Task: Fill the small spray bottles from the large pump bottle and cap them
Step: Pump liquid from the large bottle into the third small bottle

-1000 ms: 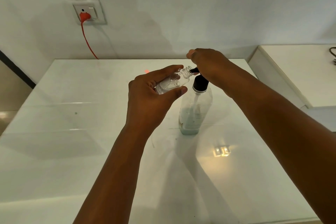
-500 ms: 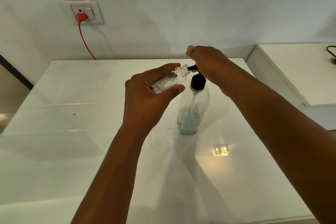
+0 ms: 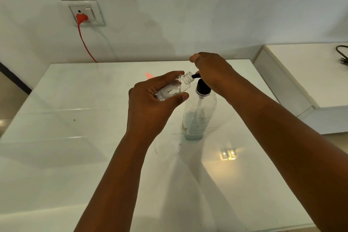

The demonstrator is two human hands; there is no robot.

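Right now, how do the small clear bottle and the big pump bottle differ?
The small clear plastic bottle is tilted, held off the table in the left hand; the large clear pump bottle stands upright on the white table. The small one's neck is uncapped; the large one carries a black pump. Both are transparent.

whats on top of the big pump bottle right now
The right hand rests over the black pump head of the big pump bottle, hiding its top. Only the spout tip shows, at the open mouth of the small bottle held tilted by the left hand.
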